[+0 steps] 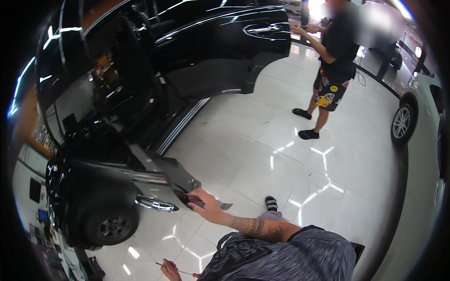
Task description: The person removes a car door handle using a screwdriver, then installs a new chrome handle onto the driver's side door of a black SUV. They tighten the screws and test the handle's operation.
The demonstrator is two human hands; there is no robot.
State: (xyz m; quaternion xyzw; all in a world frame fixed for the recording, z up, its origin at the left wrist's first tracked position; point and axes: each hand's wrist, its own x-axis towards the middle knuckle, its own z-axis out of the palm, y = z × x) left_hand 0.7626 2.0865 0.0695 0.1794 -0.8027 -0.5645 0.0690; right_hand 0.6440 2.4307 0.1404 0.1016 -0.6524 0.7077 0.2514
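My right hand, on the tattooed arm, reaches to the edge of an open black car door. Its fingers are bent around the dark edge, and what lies under the fingertips is hard to make out. A chrome door handle sits on the door's outer face, just left of that hand. Low in the view, my left hand is closed on a thin rod with a red end. The rod's tip points left, and my shirt partly covers the area beside its red end.
A second black door stands open on the dark car, above a ribbed side step. Another person stands at the upper right, hands raised near that door's edge. A light-coloured car is parked at right. The tiled floor is glossy.
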